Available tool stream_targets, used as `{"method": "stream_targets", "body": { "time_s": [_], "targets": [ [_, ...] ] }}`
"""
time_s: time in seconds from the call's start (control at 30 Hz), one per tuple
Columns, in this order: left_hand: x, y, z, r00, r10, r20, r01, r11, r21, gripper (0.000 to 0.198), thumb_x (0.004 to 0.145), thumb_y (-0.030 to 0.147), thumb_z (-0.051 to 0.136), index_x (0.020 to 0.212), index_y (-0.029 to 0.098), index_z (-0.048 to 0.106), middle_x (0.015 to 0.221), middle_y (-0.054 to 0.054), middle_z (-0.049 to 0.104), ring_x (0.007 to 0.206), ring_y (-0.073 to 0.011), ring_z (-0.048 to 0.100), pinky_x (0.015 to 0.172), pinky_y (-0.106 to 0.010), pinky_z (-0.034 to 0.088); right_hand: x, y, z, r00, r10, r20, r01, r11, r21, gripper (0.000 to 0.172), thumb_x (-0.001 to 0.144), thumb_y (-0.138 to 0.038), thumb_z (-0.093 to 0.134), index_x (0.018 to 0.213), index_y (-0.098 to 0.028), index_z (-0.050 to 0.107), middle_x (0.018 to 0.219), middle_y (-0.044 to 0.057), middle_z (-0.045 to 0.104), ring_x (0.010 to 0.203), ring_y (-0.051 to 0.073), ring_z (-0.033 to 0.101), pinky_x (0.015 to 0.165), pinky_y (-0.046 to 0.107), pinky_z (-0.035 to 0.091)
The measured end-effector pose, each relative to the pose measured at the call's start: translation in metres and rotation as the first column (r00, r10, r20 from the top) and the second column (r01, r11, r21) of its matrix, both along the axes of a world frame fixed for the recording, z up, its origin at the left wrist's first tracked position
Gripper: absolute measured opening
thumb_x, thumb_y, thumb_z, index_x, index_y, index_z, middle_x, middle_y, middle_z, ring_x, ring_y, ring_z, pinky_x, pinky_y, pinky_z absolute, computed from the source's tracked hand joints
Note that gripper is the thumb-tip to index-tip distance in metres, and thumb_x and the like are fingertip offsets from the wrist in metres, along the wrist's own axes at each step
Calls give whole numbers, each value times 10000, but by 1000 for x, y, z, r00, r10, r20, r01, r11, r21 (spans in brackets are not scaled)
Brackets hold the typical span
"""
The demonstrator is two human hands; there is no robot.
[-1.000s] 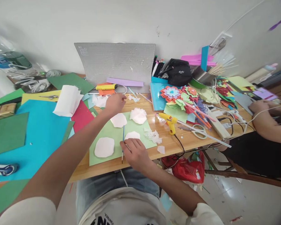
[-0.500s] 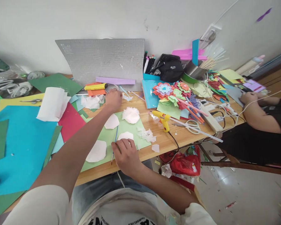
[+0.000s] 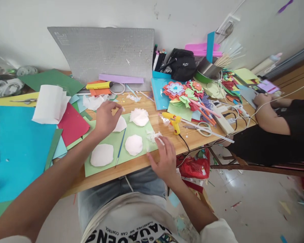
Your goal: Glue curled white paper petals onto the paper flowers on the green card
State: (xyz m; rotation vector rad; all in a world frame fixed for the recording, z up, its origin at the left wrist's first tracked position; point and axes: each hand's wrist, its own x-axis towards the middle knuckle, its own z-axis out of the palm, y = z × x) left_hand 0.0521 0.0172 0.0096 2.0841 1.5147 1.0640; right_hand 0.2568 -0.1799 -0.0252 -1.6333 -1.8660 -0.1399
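Note:
My left hand is above the pale green sheet, thumb and forefinger in a pinch. A tiny whitish bit shows at the fingertips, too small to name. Beneath the fingers is a partly covered white paper piece. My right hand has its fingers apart at torn white paper scraps by the sheet's right edge. A fluffy stack of white paper, a round white paper piece and a wider white piece lie on the green sheet. Between them rests a thin blue paintbrush.
A yellow glue gun and scissors lie to the right, near paper flowers. Left are a white paper roll and blue paper. A grey cutting mat leans on the wall. A co-worker's arm is far right.
My left hand has come back toward me from the table's rear. My right hand has moved right, off the round white piece and brush, to the torn scraps. The view has shifted slightly.

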Motion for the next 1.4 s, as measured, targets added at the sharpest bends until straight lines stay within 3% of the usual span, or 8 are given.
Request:
{"method": "stream_targets", "body": {
  "time_s": [0.1,0.17,0.33,0.5,0.8,1.07,1.23,1.4],
  "targets": [
    [-11,-29,-5,998,-35,51,36,999,-22,133,848,339,565,842,245,660,927,-33,673,881,-205,615,779,-327,492,17,9,-2,994,-41,103,54,989,-135,799,813,-572,649,1463,-191,383,1490,206,376,1391,427,299,1059,661,334],
    [-17,-40,-8,997,-35,70,37,999,-25,120,852,342,569,844,263,659,934,-23,682,883,-203,622,763,-324,496,21,20,-2,989,-5,151,35,980,-194,826,816,-611,626,1487,-216,353,1509,195,352,1388,431,287,1058,668,317],
    [-24,-51,-11,995,-28,94,30,999,-28,108,865,336,566,838,278,654,940,-9,690,873,-199,631,768,-330,500,23,44,3,970,111,218,-52,964,-260,710,873,-562,581,1470,-229,390,1446,177,411,1298,369,374,1033,563,359],
    [-25,-53,-15,993,-35,109,38,999,-29,97,863,325,571,831,280,651,934,-4,699,867,-198,635,772,-332,504,30,55,5,958,124,257,-50,960,-277,482,925,-483,535,1299,-181,557,1199,157,546,1080,297,481,897,438,426],
    [-29,-51,-22,993,-18,113,26,998,-62,117,854,329,569,832,262,662,917,-13,707,856,-197,645,771,-325,513,46,78,-6,936,91,341,-4,969,-249,231,974,-335,474,991,-165,630,969,101,635,826,206,567,610,280,350],
    [-32,-51,-24,994,-37,105,48,994,-103,139,850,313,560,854,227,669,920,-30,697,845,-187,637,763,-299,510,51,81,-13,982,16,188,9,992,-129,232,954,-280,454,873,-180,647,855,88,696,820,208,610,722,304,425],
    [-33,-50,-26,993,-32,115,48,989,-137,142,845,321,563,848,231,673,913,-26,695,838,-187,632,768,-301,505,47,100,12,998,-39,-57,35,997,-68,280,943,-339,475,767,-183,626,698,25,650,643,152,553,645,265,392],
    [-35,-49,-29,992,-53,111,68,988,-139,146,851,316,563,857,215,669,905,-32,695,813,-187,625,754,-310,485,22,180,51,994,-59,-93,53,996,-67,310,921,-375,503,706,-180,610,617,-10,590,576,126,469,601,252,327]
  ]
}}
